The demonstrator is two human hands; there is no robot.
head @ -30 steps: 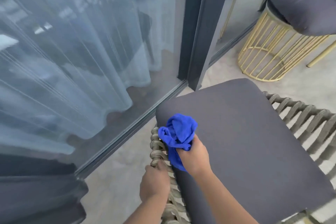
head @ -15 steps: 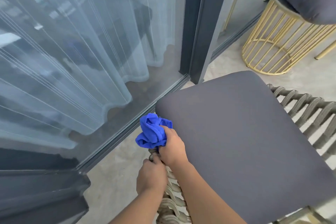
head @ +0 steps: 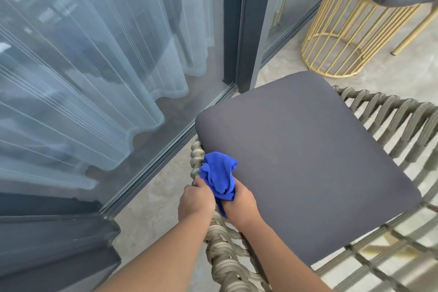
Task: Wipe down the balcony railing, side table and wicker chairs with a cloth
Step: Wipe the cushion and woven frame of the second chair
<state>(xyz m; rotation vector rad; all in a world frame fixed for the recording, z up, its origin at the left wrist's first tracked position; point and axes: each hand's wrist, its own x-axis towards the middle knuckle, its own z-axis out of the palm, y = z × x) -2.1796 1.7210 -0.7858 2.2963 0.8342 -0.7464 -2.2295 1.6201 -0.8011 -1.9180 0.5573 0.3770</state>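
Gripping the bunched blue cloth, the right hand is pressing it against the woven rim of the wicker chair beside the grey cushion. The left hand is clasping that rim (steadying it, probably). With only 1 small wad touching, the cloth is risking snagging in the weave or skipping the gaps.
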